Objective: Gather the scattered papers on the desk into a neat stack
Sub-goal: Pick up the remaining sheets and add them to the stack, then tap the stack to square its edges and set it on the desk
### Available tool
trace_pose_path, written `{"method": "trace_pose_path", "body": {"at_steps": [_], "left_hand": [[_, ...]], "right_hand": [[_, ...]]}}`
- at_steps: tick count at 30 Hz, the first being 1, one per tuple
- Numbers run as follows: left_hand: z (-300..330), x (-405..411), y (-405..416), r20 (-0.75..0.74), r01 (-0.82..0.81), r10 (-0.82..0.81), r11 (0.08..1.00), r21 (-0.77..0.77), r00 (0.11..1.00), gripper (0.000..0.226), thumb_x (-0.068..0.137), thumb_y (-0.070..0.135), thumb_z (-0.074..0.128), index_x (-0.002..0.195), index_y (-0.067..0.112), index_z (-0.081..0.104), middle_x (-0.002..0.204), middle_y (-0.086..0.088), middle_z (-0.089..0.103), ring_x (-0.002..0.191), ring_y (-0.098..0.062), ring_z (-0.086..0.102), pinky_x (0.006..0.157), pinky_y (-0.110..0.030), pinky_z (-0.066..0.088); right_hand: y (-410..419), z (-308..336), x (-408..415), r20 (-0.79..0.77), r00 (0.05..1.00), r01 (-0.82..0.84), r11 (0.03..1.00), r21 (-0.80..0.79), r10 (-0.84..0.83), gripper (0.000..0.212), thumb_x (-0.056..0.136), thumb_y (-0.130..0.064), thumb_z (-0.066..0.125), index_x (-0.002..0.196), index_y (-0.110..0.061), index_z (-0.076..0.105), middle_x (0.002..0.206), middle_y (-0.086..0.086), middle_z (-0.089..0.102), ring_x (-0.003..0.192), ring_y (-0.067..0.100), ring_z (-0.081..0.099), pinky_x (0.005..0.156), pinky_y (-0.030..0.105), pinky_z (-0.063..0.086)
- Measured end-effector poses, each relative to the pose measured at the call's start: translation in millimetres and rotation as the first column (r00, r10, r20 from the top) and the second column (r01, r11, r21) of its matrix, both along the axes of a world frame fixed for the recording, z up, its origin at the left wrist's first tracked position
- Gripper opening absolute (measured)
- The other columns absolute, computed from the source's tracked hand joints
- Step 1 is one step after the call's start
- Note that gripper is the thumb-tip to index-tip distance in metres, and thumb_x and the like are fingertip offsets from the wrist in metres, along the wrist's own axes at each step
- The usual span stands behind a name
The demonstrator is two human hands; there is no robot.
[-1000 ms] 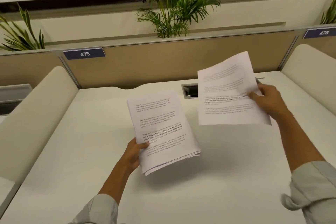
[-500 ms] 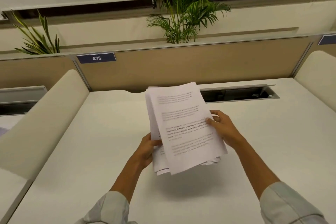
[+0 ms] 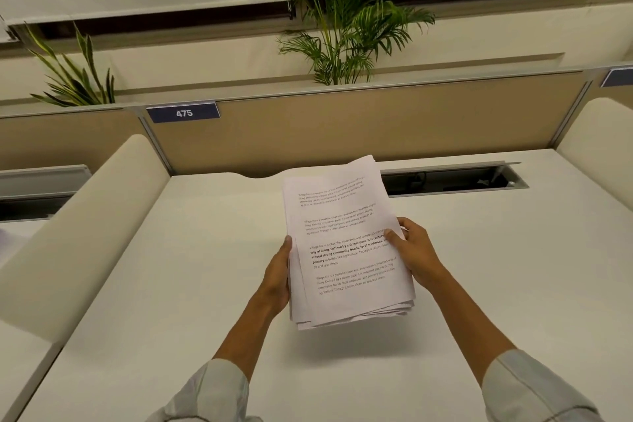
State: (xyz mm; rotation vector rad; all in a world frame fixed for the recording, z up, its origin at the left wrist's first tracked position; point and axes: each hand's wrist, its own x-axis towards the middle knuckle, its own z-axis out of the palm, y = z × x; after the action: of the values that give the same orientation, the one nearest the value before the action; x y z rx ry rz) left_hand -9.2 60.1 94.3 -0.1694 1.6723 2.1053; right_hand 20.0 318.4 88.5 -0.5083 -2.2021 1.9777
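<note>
— Holding the bundle of white printed paper sheets (image 3: 346,243) above the white desk (image 3: 171,284), left hand (image 3: 276,279) and right hand (image 3: 412,250) both clench its sides.
— Bottom edges look ragged; loosening either grip could spill sheets.

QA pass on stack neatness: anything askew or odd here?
Yes. The stack, held above the desk by the left hand and right hand, isn't squared: its bottom corners fan out unevenly. No loose sheets show on the desk.
</note>
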Motion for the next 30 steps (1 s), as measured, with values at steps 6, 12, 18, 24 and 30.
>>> {"method": "trace_pose_path", "body": {"at_steps": [6,12,18,24,30], "left_hand": [[14,-6,5,-0.498,-0.180,0.061,0.964,-0.194,0.865,0.032,0.089,0.017,0.066,0.121,0.012,0.062,0.114,-0.006,0.071,0.096,-0.023,0.071,0.078,-0.038,0.062],[26,-6,5,-0.550,-0.232,0.063,0.942,-0.244,0.833,0.036,0.075,0.016,0.082,0.106,0.024,0.066,0.100,0.002,0.072,0.091,-0.018,0.071,0.074,-0.032,0.061],[46,-6,14,-0.561,-0.261,0.119,0.948,-0.181,0.819,0.037,0.075,0.017,0.081,0.107,0.028,0.065,0.098,0.006,0.071,0.083,-0.017,0.071,0.062,-0.022,0.060],[55,-9,18,-0.554,-0.264,0.151,0.956,-0.130,0.819,0.030,0.078,0.014,0.079,0.099,0.032,0.067,0.092,0.004,0.072,0.079,-0.020,0.072,0.060,-0.023,0.059],[49,-12,16,-0.478,-0.260,0.195,0.963,-0.075,0.857,0.027,0.075,0.023,0.081,0.100,0.020,0.070,0.091,-0.002,0.074,0.076,-0.021,0.073,0.060,-0.031,0.060]], "right_hand": [[-12,19,9,-0.207,0.978,-0.015,0.999,0.028,0.020,0.025,0.093,-0.029,0.062,0.115,-0.020,0.056,0.111,0.000,0.070,0.092,0.020,0.072,0.070,0.030,0.062],[-21,32,9,-0.249,0.961,-0.101,0.992,0.080,0.118,0.036,0.083,-0.025,0.075,0.117,-0.025,0.062,0.106,-0.005,0.070,0.094,0.016,0.069,0.072,0.024,0.061],[-26,27,1,-0.200,0.967,-0.147,0.987,0.060,0.156,0.039,0.079,-0.021,0.078,0.109,-0.036,0.060,0.104,-0.005,0.068,0.094,0.021,0.067,0.066,0.020,0.058],[-24,20,-3,-0.193,0.960,-0.203,0.979,0.017,0.203,0.043,0.081,-0.001,0.074,0.105,-0.035,0.060,0.105,0.003,0.068,0.099,0.026,0.066,0.074,0.029,0.059],[-21,4,-7,-0.167,0.964,-0.212,0.977,-0.003,0.208,0.037,0.076,-0.004,0.077,0.103,-0.028,0.067,0.104,0.004,0.071,0.096,0.024,0.069,0.072,0.031,0.061]]}}
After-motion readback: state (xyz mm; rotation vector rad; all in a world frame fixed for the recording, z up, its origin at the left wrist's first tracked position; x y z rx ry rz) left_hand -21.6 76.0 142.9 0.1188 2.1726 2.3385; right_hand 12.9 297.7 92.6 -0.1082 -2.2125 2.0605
